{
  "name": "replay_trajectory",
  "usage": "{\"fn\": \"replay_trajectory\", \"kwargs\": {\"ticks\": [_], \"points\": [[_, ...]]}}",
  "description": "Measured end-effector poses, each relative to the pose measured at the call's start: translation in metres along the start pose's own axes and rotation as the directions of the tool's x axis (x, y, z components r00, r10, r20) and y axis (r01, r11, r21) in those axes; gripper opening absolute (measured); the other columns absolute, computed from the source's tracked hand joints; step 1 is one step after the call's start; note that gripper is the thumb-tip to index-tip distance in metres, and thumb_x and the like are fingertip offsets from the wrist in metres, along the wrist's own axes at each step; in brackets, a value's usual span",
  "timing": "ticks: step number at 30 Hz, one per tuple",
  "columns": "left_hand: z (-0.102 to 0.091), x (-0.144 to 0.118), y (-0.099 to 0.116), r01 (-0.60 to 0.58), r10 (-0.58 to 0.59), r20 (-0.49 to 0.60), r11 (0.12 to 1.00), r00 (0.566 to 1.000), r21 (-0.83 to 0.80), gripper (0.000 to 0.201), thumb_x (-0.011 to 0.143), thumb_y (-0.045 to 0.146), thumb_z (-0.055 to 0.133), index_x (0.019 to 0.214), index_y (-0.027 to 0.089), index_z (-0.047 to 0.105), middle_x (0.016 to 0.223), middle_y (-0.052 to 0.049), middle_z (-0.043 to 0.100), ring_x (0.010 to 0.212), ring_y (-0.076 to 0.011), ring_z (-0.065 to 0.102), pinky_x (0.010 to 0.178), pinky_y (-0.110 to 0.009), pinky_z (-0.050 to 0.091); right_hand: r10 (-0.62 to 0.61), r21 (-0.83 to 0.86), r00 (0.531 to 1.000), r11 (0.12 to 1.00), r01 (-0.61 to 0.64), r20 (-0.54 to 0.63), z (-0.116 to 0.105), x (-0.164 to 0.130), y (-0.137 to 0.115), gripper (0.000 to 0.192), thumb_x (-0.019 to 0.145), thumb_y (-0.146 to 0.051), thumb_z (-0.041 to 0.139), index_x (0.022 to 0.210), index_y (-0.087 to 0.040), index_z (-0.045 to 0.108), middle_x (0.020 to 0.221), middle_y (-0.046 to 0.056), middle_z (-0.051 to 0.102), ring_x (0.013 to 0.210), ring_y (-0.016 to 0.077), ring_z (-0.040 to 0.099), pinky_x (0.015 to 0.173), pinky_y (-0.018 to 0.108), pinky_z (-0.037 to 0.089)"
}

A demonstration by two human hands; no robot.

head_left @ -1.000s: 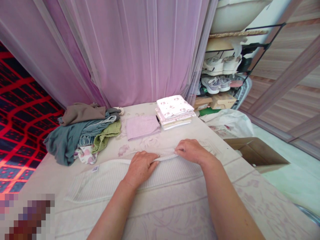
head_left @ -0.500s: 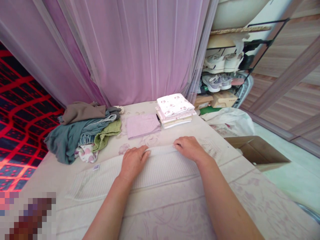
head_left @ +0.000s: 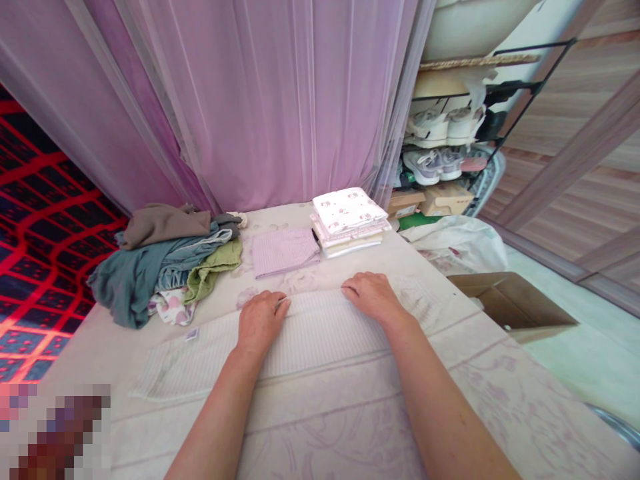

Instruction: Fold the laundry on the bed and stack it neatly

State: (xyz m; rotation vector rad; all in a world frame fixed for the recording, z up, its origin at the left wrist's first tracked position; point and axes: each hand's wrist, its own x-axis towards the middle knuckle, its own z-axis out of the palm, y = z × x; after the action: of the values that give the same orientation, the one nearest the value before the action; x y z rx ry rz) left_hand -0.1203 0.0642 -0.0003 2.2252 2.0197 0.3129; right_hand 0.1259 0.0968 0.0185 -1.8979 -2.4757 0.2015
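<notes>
On the floral cover (head_left: 325, 427), the pale striped cloth (head_left: 320, 333) could bunch or skew if pulled unevenly; its long axis runs sideways, right end farther away. At its far edge, the left hand (head_left: 261, 321) and right hand (head_left: 373, 297) rest with fingers gathered; whether they pinch fabric, I cannot tell.

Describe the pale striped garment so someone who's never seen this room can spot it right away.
Find the purple curtain, then the flowered surface in front of it. Across its middle, under the left hand and right hand, lies the pale striped garment. Unlike the folded lilac cloth beyond it, it's whitish, spread in a long strip, with a small label near its left end.
</notes>
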Motion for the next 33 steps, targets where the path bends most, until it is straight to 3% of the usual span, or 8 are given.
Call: {"fn": "replay_trajectory", "kwargs": {"ticks": [5, 11, 15, 18, 22, 25, 29, 33], "points": [[-0.003, 0.006, 0.003, -0.034, 0.034, -0.023, 0.999, 0.999, -0.007, 0.025, 0.089, 0.035, 0.048, 0.098, 0.021, 0.068, 0.108, -0.007, 0.067, 0.103, -0.0262, 0.058, 0.088, -0.040, 0.040, -0.002, -0.001, 1.000, 1.000, 0.002, -0.003, 0.002, 0.001, 0.000, 0.032, 0.092, -0.031, 0.042, 0.094, -0.022, 0.072, 0.101, 0.009, 0.069, 0.097, 0.0230, 0.058, 0.079, 0.033, 0.035], [-0.015, 0.032, 0.015, -0.015, 0.018, 0.271, 1.000, 0.963, -0.013, 0.040, 0.087, 0.053, 0.046, 0.106, 0.023, 0.065, 0.107, -0.007, 0.069, 0.100, -0.0275, 0.061, 0.082, -0.037, 0.041, -0.015, 0.027, 1.000, 1.000, 0.015, 0.021, 0.002, 0.001, 0.002, 0.030, 0.092, -0.029, 0.042, 0.095, -0.021, 0.071, 0.101, 0.009, 0.070, 0.098, 0.0225, 0.059, 0.081, 0.034, 0.035], [-0.017, 0.052, 0.019, -0.014, 0.024, 0.413, 1.000, 0.910, -0.028, 0.039, 0.079, 0.055, 0.054, 0.094, 0.022, 0.067, 0.096, -0.007, 0.070, 0.088, -0.0248, 0.063, 0.069, -0.029, 0.040, -0.038, 0.063, 0.998, 0.997, 0.036, 0.042, -0.001, 0.000, 0.004, 0.029, 0.091, -0.029, 0.042, 0.096, -0.021, 0.070, 0.101, 0.009, 0.070, 0.099, 0.0224, 0.060, 0.082, 0.034, 0.034], [-0.013, 0.058, 0.014, -0.040, 0.101, 0.474, 0.990, 0.875, -0.138, 0.027, 0.076, 0.048, 0.058, 0.080, 0.022, 0.065, 0.083, -0.002, 0.068, 0.079, -0.0196, 0.061, 0.063, -0.026, 0.037, -0.060, 0.109, 0.997, 0.993, 0.054, 0.053, -0.001, -0.001, 0.008, 0.029, 0.091, -0.030, 0.043, 0.101, -0.022, 0.069, 0.104, 0.008, 0.070, 0.103, 0.0223, 0.059, 0.086, 0.034, 0.034], [-0.011, 0.050, 0.006, -0.125, 0.281, 0.377, 0.913, 0.882, -0.387, 0.021, 0.078, 0.041, 0.055, 0.077, 0.021, 0.058, 0.075, 0.003, 0.061, 0.073, -0.0147, 0.055, 0.061, -0.023, 0.035, -0.090, 0.158, 0.995, 0.984, 0.082, 0.043, 0.001, -0.002, 0.014, 0.035, 0.091, -0.038, 0.046, 0.118, -0.024, 0.062, 0.116, 0.008, 0.067, 0.111, 0.0234, 0.056, 0.093, 0.037, 0.031], [-0.011, 0.042, 0.005, -0.209, 0.358, 0.272, 0.866, 0.893, -0.455, 0.022, 0.082, 0.042, 0.049, 0.081, 0.021, 0.056, 0.075, 0.004, 0.059, 0.073, -0.0141, 0.053, 0.063, -0.022, 0.036, -0.096, 0.166, 0.994, 0.982, 0.086, 0.057, 0.000, -0.002, 0.015, 0.035, 0.090, -0.041, 0.048, 0.114, -0.024, 0.065, 0.112, 0.008, 0.068, 0.110, 0.0233, 0.057, 0.093, 0.037, 0.030], [-0.009, 0.040, 0.006, -0.226, 0.292, 0.204, 0.928, 0.934, -0.295, 0.020, 0.086, 0.034, 0.047, 0.098, 0.024, 0.060, 0.087, 0.002, 0.067, 0.081, -0.0165, 0.059, 0.069, -0.025, 0.040, -0.057, 0.116, 0.998, 0.992, 0.054, 0.023, -0.001, -0.001, 0.008, 0.026, 0.090, -0.033, 0.048, 0.098, -0.021, 0.069, 0.101, 0.009, 0.070, 0.102, 0.0223, 0.059, 0.091, 0.036, 0.031], [-0.008, 0.035, -0.002, -0.196, 0.207, 0.074, 0.971, 0.975, -0.134, 0.027, 0.088, 0.035, 0.049, 0.110, 0.024, 0.061, 0.109, -0.004, 0.067, 0.098, -0.0207, 0.060, 0.082, -0.031, 0.043, -0.031, 0.105, 0.999, 0.994, 0.033, -0.020, 0.001, -0.001, 0.003, 0.025, 0.089, -0.028, 0.047, 0.099, -0.021, 0.069, 0.102, 0.009, 0.070, 0.104, 0.0231, 0.057, 0.095, 0.040, 0.028]]}}
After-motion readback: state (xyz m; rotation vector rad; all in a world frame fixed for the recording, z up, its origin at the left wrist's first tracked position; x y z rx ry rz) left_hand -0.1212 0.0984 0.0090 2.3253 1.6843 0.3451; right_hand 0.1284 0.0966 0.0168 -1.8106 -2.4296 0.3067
